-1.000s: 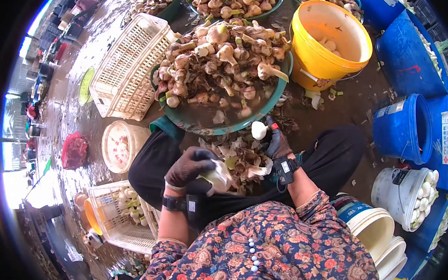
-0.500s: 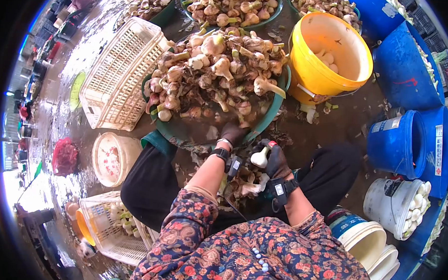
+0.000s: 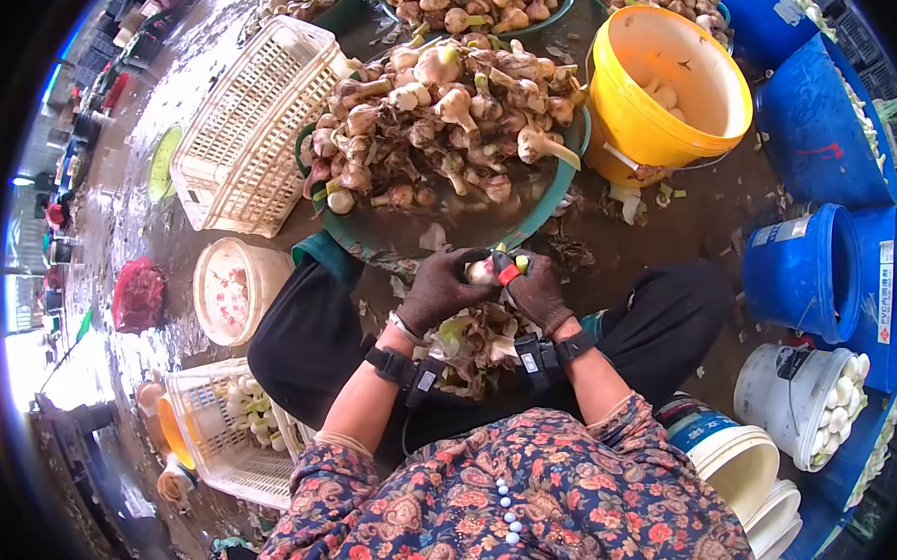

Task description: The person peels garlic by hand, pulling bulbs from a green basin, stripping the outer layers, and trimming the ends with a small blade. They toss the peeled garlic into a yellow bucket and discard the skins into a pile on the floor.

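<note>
A garlic bulb point(image 3: 481, 272), pale and partly covered by fingers, is held in my dark-gloved left hand point(image 3: 443, 288). My right hand point(image 3: 542, 292), also gloved, meets it from the other side, its fingers closed at the bulb's green stalk point(image 3: 522, 263). Something red point(image 3: 510, 276) shows at the right thumb; whether it is a band or part of a tool I cannot tell. Just beyond both hands stands a green tub point(image 3: 557, 213) heaped with unpeeled garlic point(image 3: 445, 120). Loose husks and leaves point(image 3: 471, 346) lie below the hands, between my knees.
A yellow bucket point(image 3: 616, 102) with a few white bulbs stands right of the tub. White crates point(image 3: 250, 121) and a white bucket point(image 3: 213, 290) are at left. Blue buckets point(image 3: 789, 270) and a white bucket full of trimmed garlic point(image 3: 768, 404) line the right side.
My left hand has drawn back from the tub's near edge with a bulb in it. The right hand has moved up, and both hands now meet; the white bulb seen in it before no longer shows.
</note>
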A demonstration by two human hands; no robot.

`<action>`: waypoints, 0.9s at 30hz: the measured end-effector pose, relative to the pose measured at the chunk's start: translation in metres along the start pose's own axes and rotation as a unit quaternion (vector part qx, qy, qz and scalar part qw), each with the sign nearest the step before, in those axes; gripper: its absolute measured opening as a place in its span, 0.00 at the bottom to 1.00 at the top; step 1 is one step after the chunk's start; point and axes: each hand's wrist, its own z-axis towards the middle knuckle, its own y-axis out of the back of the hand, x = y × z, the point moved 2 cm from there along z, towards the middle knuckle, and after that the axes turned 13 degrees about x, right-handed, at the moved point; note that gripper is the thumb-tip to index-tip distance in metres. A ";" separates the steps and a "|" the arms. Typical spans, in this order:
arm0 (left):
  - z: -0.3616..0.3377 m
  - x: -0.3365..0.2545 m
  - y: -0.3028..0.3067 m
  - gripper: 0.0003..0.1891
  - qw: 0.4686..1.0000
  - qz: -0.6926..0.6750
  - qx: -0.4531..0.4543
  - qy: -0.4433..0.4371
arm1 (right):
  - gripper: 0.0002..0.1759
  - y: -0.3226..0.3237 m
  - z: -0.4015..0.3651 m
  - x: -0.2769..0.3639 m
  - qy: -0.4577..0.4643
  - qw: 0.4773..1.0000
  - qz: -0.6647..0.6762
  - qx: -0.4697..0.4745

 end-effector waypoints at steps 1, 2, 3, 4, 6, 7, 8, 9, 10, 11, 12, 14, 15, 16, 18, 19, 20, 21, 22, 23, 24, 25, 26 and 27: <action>-0.003 0.000 0.001 0.24 0.997 -0.075 0.014 0.008 | 0.11 0.003 -0.002 0.004 0.004 1.000 -0.001 0.000; -0.005 -0.001 0.002 0.24 0.988 -0.149 0.028 0.016 | 0.11 0.004 -0.006 0.005 -0.021 0.997 0.076 0.026; -0.008 -0.001 0.002 0.24 0.989 -0.147 0.026 0.014 | 0.11 0.005 -0.009 0.005 -0.047 0.986 0.153 0.052; -0.009 0.000 0.002 0.24 0.981 -0.196 0.005 0.009 | 0.12 0.006 -0.012 0.005 -0.077 0.952 0.289 0.065; -0.011 0.002 0.000 0.26 0.942 -0.334 -0.026 0.002 | 0.12 0.006 -0.014 0.015 -0.050 0.943 0.316 0.093; -0.011 0.001 -0.006 0.26 0.943 -0.332 -0.027 0.001 | 0.13 0.006 -0.015 0.020 -0.028 0.932 0.343 0.118; -0.011 -0.006 -0.012 0.26 0.936 -0.348 -0.049 -0.012 | 0.15 0.003 -0.019 0.027 -0.125 0.844 0.489 0.180; -0.012 -0.012 -0.015 0.26 0.928 -0.364 -0.072 -0.026 | 0.15 0.001 -0.021 0.027 -0.123 0.845 0.489 0.179; -0.014 -0.015 -0.019 0.29 0.936 -0.352 -0.023 0.017 | 0.15 -0.002 -0.024 0.028 -0.070 0.893 0.409 0.177; -0.016 -0.015 -0.017 0.29 0.935 -0.353 -0.024 0.017 | 0.16 -0.002 -0.026 0.028 -0.017 0.930 0.323 0.173; -0.020 -0.017 -0.011 0.31 0.979 -0.177 -0.097 -0.018 | 0.19 0.000 -0.026 0.028 0.026 0.952 0.243 0.184; -0.025 -0.028 -0.001 0.35 0.974 -0.024 -0.205 -0.090 | 0.19 0.007 -0.027 0.035 -0.087 0.898 0.377 0.209; -0.026 -0.025 0.002 0.35 0.975 -0.023 -0.204 -0.088 | 0.19 0.009 -0.028 0.039 -0.196 0.814 0.497 0.228; -0.028 -0.022 0.005 0.32 0.981 0.044 -0.148 -0.114 | 0.19 0.011 -0.023 0.008 -0.178 0.778 0.515 0.313; -0.030 -0.019 0.010 0.22 0.982 0.108 -0.019 -0.153 | 0.19 0.011 -0.033 0.020 -0.139 0.838 0.431 0.305; -0.031 -0.018 0.008 0.22 0.982 0.109 -0.019 -0.150 | 0.19 0.012 -0.036 0.024 -0.098 0.888 0.341 0.292; -0.033 -0.015 0.005 0.19 0.988 0.068 -0.028 -0.138 | 0.21 0.004 -0.030 -0.004 -0.161 0.831 0.423 0.324; -0.033 -0.011 0.001 0.17 0.991 0.026 -0.036 -0.126 | 0.21 0.002 -0.032 -0.003 -0.161 0.830 0.424 0.324; -0.033 -0.006 -0.004 0.14 0.987 0.054 -0.065 -0.139 | 0.23 0.002 -0.034 0.001 -0.031 0.892 0.321 0.318; -0.035 -0.008 -0.008 0.14 0.987 0.052 -0.064 -0.137 | 0.25 0.002 -0.038 0.009 0.098 0.925 0.207 0.302; -0.035 -0.009 -0.010 0.11 0.991 0.059 -0.077 -0.092 | 0.25 0.001 -0.037 0.014 0.097 0.925 0.207 0.304; -0.034 -0.009 -0.012 0.08 0.993 0.066 -0.092 -0.045 | 0.27 -0.001 -0.036 0.017 0.036 0.909 0.271 0.315; -0.033 -0.007 -0.016 0.08 0.993 0.065 -0.093 -0.044 | 0.28 -0.002 -0.035 0.022 -0.026 0.886 0.332 0.323; -0.031 0.003 -0.020 0.07 0.992 -0.071 -0.101 0.030 | 0.28 -0.001 -0.033 0.035 -0.026 0.885 0.332 0.325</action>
